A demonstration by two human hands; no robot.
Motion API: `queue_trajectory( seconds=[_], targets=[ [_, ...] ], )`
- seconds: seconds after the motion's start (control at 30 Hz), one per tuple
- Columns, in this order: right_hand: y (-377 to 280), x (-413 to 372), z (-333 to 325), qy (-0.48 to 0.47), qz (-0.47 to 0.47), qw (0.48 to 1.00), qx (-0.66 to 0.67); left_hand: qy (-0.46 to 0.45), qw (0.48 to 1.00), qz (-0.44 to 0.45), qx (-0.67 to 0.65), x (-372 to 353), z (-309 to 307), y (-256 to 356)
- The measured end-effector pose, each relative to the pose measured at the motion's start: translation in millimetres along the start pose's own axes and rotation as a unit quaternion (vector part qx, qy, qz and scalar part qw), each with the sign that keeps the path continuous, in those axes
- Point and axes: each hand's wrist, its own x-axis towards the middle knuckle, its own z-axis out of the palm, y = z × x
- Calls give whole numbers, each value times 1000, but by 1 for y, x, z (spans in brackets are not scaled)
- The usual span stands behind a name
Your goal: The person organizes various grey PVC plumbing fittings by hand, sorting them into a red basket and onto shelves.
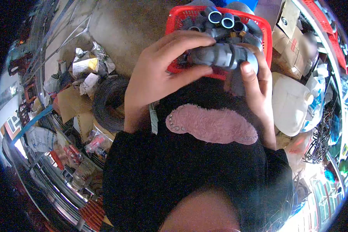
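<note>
Both hands hold a grey plastic pipe fitting (222,56) sideways in front of my chest, overlapping the near side of a red basket (268,38). My left hand (164,63) is curved around its left end, thumb below and fingers above. At the other end, my right hand (256,79) grips it, with the thumb in front and the fingers behind. A ridged collar shows near the fitting's middle, and its right end is partly covered by my fingers. More grey pipe fittings (227,21) fill the basket, several with their round openings facing up.
Left of me lie a black coil (109,104) and crumpled packaging (89,65) on the floor. A white plastic jug (291,101) and cardboard boxes (292,52) stand to the right, beside a heap of dark chain (321,135). Something blue (246,4) sits behind the basket.
</note>
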Motion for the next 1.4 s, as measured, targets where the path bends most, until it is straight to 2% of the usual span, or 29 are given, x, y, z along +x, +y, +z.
queue_trajectory(
  seconds=[0.03, 0.1, 0.17, 0.2, 0.23, 0.27, 0.3, 0.33, 0.37, 0.4, 0.43, 0.5, 0.57, 0.63, 0.67, 0.7, 0.73, 0.77, 0.83, 0.9, 0.97, 1.0, 1.1, 1.13, 1.23, 1.27, 1.37, 1.4],
  targets=[
    [-2, -2, 2, -3, 32, 998, 57, 6, 1000, 7, -3, 3, 1, 2],
    [-13, -5, 5, -28, 35, 983, 179, 28, 995, 30, 90, 4, 0, -4],
    [-11, -3, 6, -17, -10, 983, 183, 79, 993, -34, 76, 1, 3, -10],
    [-10, -3, 6, -12, -30, 979, 204, 119, 987, -110, 14, -6, 9, -14],
    [-8, -2, 4, -7, -57, 984, 171, 158, 969, -186, -47, -10, 12, -16],
    [-6, -1, 1, 0, -84, 987, 138, 134, 934, -287, -166, -12, 6, -9],
    [-4, 0, -1, 9, -111, 988, 105, 90, 923, -294, -232, -15, 0, -8],
    [1, 3, -4, 28, -168, 985, -16, 44, 906, -300, -296, -18, -6, -9],
    [4, 4, -5, 46, -221, 965, -135, 40, 902, -297, -310, -18, -5, -5],
    [2, 4, -4, 37, -225, 960, -160, 35, 899, -294, -324, -18, -5, 0],
    [-3, 4, -3, 16, -218, 958, -187, 70, 914, -281, -285, -14, 4, 8],
    [-6, 5, 0, -12, -194, 962, -193, 101, 931, -246, -252, -11, 8, 13],
    [-2, 3, 0, 7, -121, 982, -146, 88, 938, -204, -265, -8, 7, 9],
    [-1, 1, 1, 36, -26, 997, -67, -19, 989, -66, -132, -4, -4, 7],
    [-2, -1, 2, 53, 32, 998, -11, -82, 995, 18, -57, -1, -9, 2],
    [-2, -1, 2, 63, 45, 997, 15, -142, 984, 101, 19, 2, -12, -4],
    [-2, -1, 3, 74, 57, 995, 40, -147, 983, 111, -15, 1, -11, -8],
    [2, 0, 4, 80, 25, 996, 35, -152, 980, 121, -50, 1, -10, -10],
    [5, 1, 3, 83, -31, 996, 12, -120, 975, 43, -182, -1, -9, 1],
    [5, 0, 1, 79, -78, 994, -21, -29, 965, -95, -242, -7, 2, 5],
    [3, 1, 1, 72, -137, 985, -79, -31, 950, -217, -221, -10, 5, 3],
    [3, 4, -1, 55, -178, 977, -101, -106, 983, -122, -85, -9, -4, 4],
    [2, -2, -3, 0, -53, 998, 27, -92, 983, -124, -100, -5, 1, 14],
    [-4, -5, -1, -18, -8, 995, 93, -75, 993, -73, -49, -5, 3, 8],
    [-23, -2, 0, -97, 152, 970, 165, -17, 995, 62, 73, -1, 8, -14],
    [-20, -6, 4, -83, 169, 964, 186, 6, 991, 95, 90, 2, 9, -16],
    [-10, -5, 8, -86, 73, 978, 174, 75, 995, 11, 58, 4, 9, -3],
    [-10, -6, 10, -59, 64, 983, 164, 111, 991, -67, -27, 1, 13, -2]
  ],
)
